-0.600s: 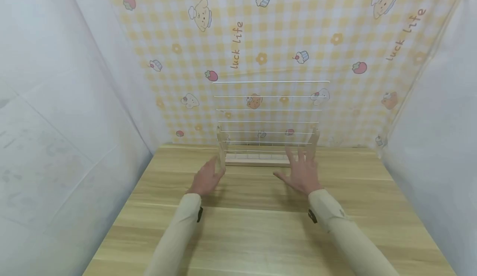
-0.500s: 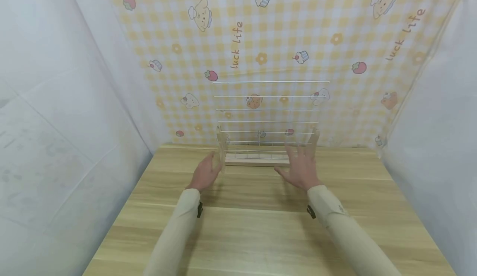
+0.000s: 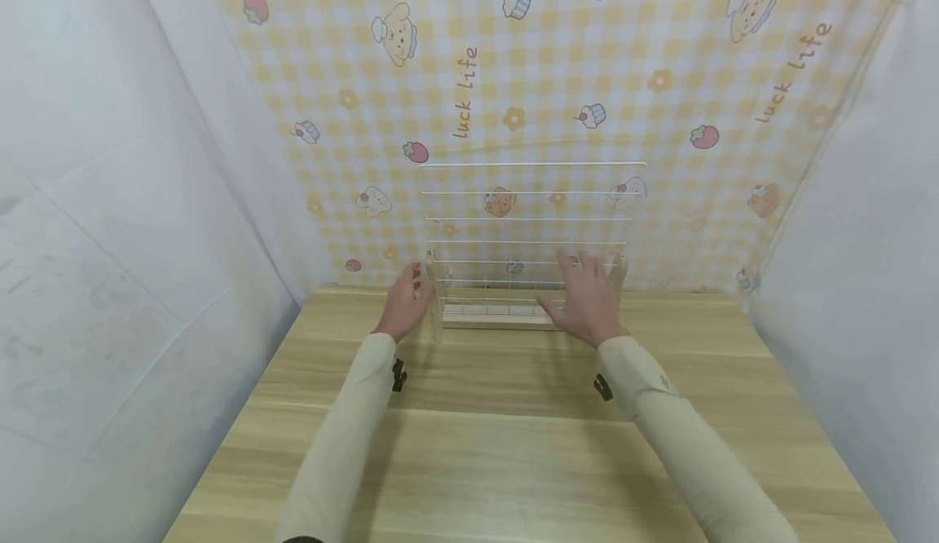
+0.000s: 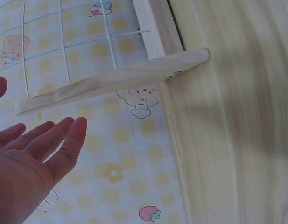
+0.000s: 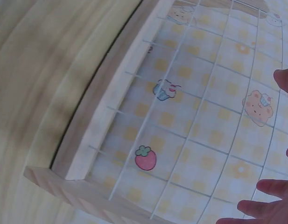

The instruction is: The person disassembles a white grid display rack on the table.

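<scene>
A rack with wooden side pieces and thin white wires stands at the back of the table in the head view; its wooden base bar (image 3: 499,322) runs along the bottom. My left hand (image 3: 403,302) is just outside the left side piece (image 4: 111,81), fingers loosely bent with nothing in them. In the left wrist view, a gap shows between those fingertips and the wood. Over the right part of the wire grid (image 5: 195,121), my right hand (image 3: 587,298) is spread, holding nothing. Only some of its fingers (image 5: 274,186) enter the right wrist view.
The wood-grain table (image 3: 477,461) extends in front of the rack. Behind it hangs a yellow checked cloth (image 3: 550,62) with cartoon prints. White sheets (image 3: 95,241) enclose both sides. A dark wrist device (image 3: 399,375) sits under the left sleeve.
Both hands have moved forward and up in the head view, closer along the rack's sides. The rack keeps its place, while the view has tilted very slightly.
</scene>
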`<act>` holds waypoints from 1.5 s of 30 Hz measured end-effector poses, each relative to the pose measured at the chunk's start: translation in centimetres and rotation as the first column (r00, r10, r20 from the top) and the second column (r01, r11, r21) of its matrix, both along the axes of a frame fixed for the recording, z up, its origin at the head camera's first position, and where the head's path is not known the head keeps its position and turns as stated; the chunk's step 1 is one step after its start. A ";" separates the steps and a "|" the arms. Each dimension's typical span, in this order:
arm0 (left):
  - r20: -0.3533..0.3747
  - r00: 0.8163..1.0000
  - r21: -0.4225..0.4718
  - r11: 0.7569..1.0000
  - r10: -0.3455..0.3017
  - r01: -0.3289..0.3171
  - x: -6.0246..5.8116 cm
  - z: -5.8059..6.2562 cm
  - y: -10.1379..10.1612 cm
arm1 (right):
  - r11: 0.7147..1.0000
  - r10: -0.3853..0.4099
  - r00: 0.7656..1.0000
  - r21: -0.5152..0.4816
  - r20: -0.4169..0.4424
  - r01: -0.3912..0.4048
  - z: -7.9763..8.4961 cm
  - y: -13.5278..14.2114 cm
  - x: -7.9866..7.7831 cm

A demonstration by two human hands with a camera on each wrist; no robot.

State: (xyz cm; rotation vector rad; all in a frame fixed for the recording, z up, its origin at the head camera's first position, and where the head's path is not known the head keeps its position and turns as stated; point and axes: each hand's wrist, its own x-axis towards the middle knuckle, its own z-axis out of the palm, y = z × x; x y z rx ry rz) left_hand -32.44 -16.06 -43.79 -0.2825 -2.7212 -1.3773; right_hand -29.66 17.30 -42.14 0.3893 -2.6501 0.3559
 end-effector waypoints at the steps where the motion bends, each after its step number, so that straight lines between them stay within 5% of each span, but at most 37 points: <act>1: 0.008 1.000 0.015 1.000 0.000 0.000 -0.2 0.2 0.1 | 1.000 -0.008 1.000 0.005 -0.014 0.008 0.2 0.0 -0.2; 7: 0.036 0.999 0.070 0.997 -0.021 0.018 -1.8 1.5 0.6 | 0.997 -0.062 0.997 -0.040 -0.044 0.061 2.2 -0.6 -1.0; 12: 0.045 0.999 0.074 0.997 -0.026 0.022 -2.8 2.2 1.1 | 0.981 -0.105 0.993 -0.158 0.050 0.112 3.6 -1.4 -1.7; 18: 0.080 0.997 0.066 0.998 0.007 -0.012 -3.3 1.9 1.2 | 0.973 -0.129 0.987 -0.179 0.095 0.144 3.7 -2.2 -2.7; 25: 0.010 1.000 0.078 0.997 -0.007 0.007 -3.2 1.5 0.4 | 0.953 -0.096 0.987 -0.276 0.125 0.128 3.1 -3.4 -3.4; 37: -0.018 0.999 0.055 0.998 0.031 -0.030 -1.8 0.7 -0.7 | 0.865 -0.111 0.993 -0.495 -0.027 0.083 0.1 -5.1 -5.0; 45: -0.066 0.998 0.088 0.996 0.009 -0.003 -1.3 0.2 -1.2 | 0.901 -0.121 0.954 -0.433 -0.274 -0.010 -1.0 -4.4 -6.0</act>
